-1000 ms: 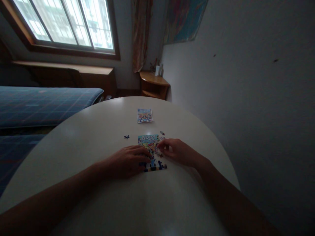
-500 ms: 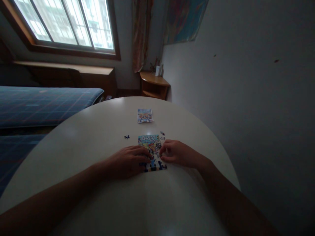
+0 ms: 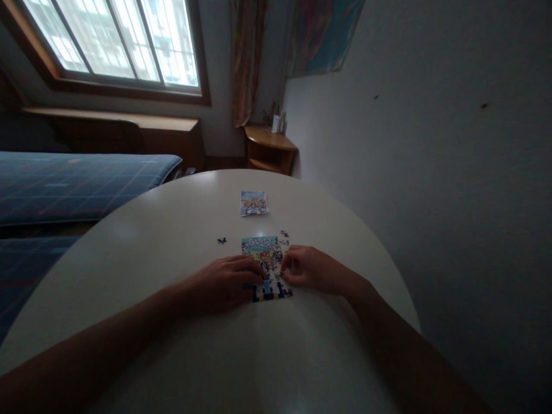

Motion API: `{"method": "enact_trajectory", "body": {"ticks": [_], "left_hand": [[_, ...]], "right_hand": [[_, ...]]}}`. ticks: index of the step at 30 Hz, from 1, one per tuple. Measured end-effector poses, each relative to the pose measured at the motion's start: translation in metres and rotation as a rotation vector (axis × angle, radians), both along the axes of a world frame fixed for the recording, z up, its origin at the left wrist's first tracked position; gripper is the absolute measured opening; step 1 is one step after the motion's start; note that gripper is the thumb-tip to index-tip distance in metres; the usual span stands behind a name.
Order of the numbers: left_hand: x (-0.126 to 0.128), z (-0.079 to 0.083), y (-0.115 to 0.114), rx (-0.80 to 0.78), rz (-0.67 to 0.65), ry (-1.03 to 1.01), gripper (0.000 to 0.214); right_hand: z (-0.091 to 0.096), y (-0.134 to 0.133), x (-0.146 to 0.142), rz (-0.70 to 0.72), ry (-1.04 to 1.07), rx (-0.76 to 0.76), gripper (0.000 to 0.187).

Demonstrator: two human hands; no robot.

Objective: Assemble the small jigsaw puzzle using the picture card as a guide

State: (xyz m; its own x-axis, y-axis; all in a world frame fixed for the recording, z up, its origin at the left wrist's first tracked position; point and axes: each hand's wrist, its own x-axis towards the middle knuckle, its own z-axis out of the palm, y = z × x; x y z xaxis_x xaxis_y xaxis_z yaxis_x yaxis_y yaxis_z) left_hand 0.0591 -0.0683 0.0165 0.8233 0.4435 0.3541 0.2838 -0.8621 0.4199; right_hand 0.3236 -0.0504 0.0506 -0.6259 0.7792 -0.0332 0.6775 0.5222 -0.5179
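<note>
The puzzle (image 3: pixel 261 244) is lying between your hands, its long axis running away from you; your left hand (image 3: pixel 226 282) is resting palm down over its near left part, fingers slightly spread and touching it; your right hand (image 3: pixel 313 269) is reaching in at its right edge, thumb and forefinger curling toward each other; the tips are showing too small and dim to tell whether they are pinching a piece. The relation that counts, by my judgement, is the short way leftward from your right fingertips to the puzzle's right edge; your right hand is sitting nearer to that side, while your left is covering part of the opposite one. Small pieces (image 3: pixel 284 233) are lying just beyond your right fingertips; a dark piece (image 3: pixel 221 240) is lying beyond your left knuckles, apart from the puzzle; a packet (image 3: pixel 254 203) is lying farther beyond both hands, on the table (image 3: pixel 276 356).
</note>
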Motion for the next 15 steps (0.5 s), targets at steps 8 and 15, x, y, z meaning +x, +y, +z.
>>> {"method": "enact_trajectory", "body": {"ticks": [8,15], "left_hand": [[-0.004,-0.006,0.004,-0.115,0.099,-0.096,0.032],[-0.015,-0.002,0.010,-0.083,0.237,-0.042,0.043]], "right_hand": [[0.002,-0.001,0.000,0.010,0.009,-0.010,0.009],[-0.001,0.000,0.001,0.017,0.033,-0.054,0.007]]}}
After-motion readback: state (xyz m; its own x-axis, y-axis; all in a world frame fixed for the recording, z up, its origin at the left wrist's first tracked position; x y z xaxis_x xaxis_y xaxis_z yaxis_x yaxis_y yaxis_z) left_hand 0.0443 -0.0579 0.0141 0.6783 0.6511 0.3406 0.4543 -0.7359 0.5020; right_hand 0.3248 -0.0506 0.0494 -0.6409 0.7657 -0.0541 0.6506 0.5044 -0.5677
